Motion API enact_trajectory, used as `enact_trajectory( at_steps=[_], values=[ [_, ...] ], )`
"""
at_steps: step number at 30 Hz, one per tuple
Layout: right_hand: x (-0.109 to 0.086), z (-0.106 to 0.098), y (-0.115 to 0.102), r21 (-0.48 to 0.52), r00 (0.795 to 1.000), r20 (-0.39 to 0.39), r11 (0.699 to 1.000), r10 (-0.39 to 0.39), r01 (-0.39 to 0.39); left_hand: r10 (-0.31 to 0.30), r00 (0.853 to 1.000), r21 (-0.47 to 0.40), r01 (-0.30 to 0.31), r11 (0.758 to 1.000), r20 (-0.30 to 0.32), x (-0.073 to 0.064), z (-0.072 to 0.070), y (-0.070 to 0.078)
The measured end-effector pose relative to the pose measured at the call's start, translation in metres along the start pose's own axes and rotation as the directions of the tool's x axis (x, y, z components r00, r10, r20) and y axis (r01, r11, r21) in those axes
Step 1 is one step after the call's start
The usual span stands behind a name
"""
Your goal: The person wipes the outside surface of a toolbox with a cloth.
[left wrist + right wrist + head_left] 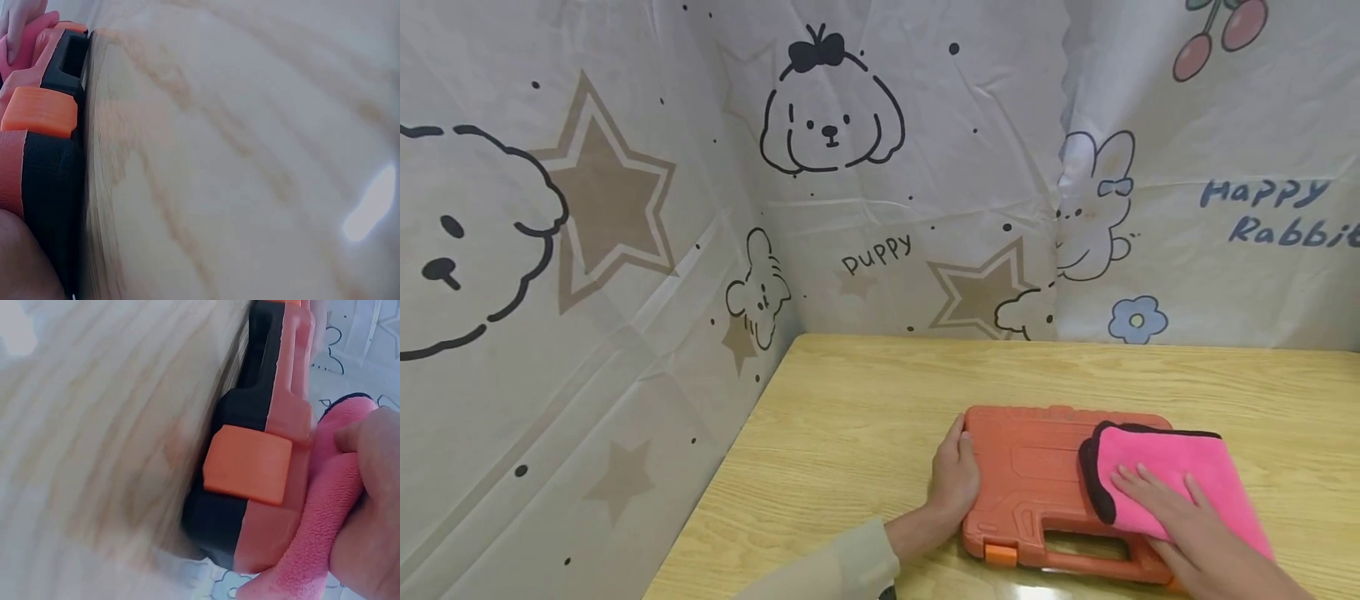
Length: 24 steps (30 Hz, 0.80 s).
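A closed orange-red plastic tool case (1037,467) lies flat on the table, its handle and orange latches (1001,555) facing me. My left hand (957,475) holds the case's left side; some of its fingers are hidden. On the right part of the lid is a folded pink cloth (1180,458) with dark edging. My right hand (1187,525) presses on the cloth, fingers spread and fairly straight. From the right wrist, the cloth (325,506) bunches beside that hand and hangs over the case's edge. The case's black lower half (56,181) shows in the left wrist view.
The light wood-grain table (835,425) extends left of and behind the case. Hanging sheets (910,200) printed with puppies, stars and a rabbit enclose its left and back sides. Light glares off the table's near surface (1037,592).
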State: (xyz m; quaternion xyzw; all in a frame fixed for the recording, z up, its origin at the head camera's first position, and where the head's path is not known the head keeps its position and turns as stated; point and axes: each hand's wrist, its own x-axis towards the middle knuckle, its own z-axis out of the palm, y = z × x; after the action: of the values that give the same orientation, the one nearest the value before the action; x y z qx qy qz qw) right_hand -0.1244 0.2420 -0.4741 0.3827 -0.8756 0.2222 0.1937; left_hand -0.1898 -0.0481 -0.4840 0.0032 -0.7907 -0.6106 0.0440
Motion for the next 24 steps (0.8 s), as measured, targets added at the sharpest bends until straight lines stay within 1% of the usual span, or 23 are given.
enact_trajectory(
  at_steps=[4,7,10,12,14,19,22,24],
  values=[
    [-0.003,0.002,0.0,-0.008,0.999,-0.025,1.0,0.021,-0.021,-0.005,1.0,-0.008,0.005,1.0,-0.001,-0.001,0.0,0.0],
    [-0.002,0.007,-0.002,-0.047,0.998,-0.041,0.997,0.053,-0.055,-0.003,1.0,-0.012,0.003,1.0,0.0,-0.001,0.001,0.0],
    [0.0,0.012,-0.006,-0.085,0.994,-0.027,0.99,0.106,-0.108,0.001,1.0,-0.002,-0.001,1.0,-0.014,0.0,0.001,0.001],
    [0.002,0.015,-0.008,-0.106,0.993,-0.014,0.987,0.118,-0.119,-0.005,1.0,0.0,0.005,1.0,-0.019,0.0,0.001,0.002],
    [0.005,0.017,-0.01,-0.109,0.994,-0.007,0.988,0.111,-0.111,-0.008,1.0,0.006,0.008,1.0,-0.027,0.0,0.001,0.002],
    [0.018,0.025,-0.02,-0.107,0.998,0.013,0.993,0.057,-0.055,-0.025,0.999,-0.01,0.024,1.0,-0.025,0.0,0.0,0.003],
    [0.028,0.03,-0.029,-0.09,0.998,0.051,0.995,0.047,-0.042,-0.033,0.999,-0.008,0.033,0.999,-0.026,0.0,0.0,0.003],
    [0.035,0.033,-0.035,-0.061,0.996,0.076,0.997,0.046,-0.041,-0.034,0.999,0.003,0.034,0.999,-0.032,-0.001,0.0,0.002]
  ],
)
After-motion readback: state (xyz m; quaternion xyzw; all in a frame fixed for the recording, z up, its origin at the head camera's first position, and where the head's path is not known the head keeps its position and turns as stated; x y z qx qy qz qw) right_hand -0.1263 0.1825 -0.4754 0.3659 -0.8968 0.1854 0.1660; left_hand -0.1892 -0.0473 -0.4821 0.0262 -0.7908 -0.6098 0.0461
